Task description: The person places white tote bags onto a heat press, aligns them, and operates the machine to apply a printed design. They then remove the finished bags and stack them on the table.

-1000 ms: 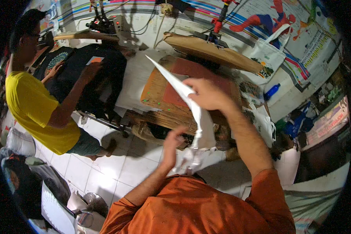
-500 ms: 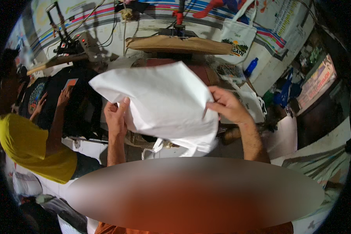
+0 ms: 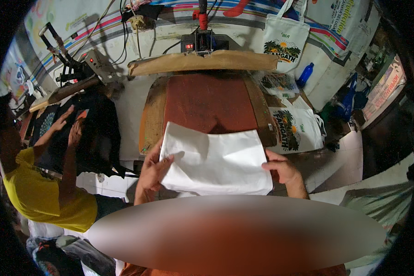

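Beyond white cloth (image 3: pixel 216 161) edge, open red pad (image 3: pixel 207 99)

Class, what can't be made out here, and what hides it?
In the head view:
White tote bag: far side, turned away from the camera.
Left hand: fingertips, except the thumb's, behind the bag.
Orange shirt: mostly under a blurred oval.
Heat-press post: top, cut off by the upper edge.

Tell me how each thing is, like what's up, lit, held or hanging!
White cloth: held at both sides, lightly creased, plain on the side showing.
Left hand: gripping the cloth's left edge.
Right hand: gripping its right edge.
Brown press plate: raised.
Red display: lit.
Printed tote bag: hanging.
Black cloth: spread out.
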The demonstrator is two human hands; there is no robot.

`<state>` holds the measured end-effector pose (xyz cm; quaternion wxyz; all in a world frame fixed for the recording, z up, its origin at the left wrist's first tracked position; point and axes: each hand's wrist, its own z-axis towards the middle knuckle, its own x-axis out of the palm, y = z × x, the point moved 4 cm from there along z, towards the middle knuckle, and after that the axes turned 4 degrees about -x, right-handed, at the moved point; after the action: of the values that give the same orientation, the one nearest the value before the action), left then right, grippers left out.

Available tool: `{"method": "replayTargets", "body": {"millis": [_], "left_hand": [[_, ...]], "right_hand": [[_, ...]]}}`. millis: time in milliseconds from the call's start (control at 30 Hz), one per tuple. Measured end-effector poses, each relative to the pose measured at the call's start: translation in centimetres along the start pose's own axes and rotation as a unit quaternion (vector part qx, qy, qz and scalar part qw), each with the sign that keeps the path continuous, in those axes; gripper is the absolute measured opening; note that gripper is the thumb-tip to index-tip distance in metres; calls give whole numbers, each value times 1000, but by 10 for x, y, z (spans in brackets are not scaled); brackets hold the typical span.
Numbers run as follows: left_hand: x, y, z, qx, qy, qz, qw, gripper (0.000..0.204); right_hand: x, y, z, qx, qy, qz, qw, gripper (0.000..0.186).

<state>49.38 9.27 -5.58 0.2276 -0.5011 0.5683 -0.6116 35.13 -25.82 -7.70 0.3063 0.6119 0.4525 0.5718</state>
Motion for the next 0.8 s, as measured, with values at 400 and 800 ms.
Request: {"method": "replayTargets", "body": {"millis": [400,800], "left_hand": [[-72,2,290,24,-164,332,929,76],[-42,28,310,245,-196,617,722,70]], "right_hand": [[-157,54,280,-65,-163,-534,827,50],[-134,47,304,-204,-314,-675,635,51]]}}
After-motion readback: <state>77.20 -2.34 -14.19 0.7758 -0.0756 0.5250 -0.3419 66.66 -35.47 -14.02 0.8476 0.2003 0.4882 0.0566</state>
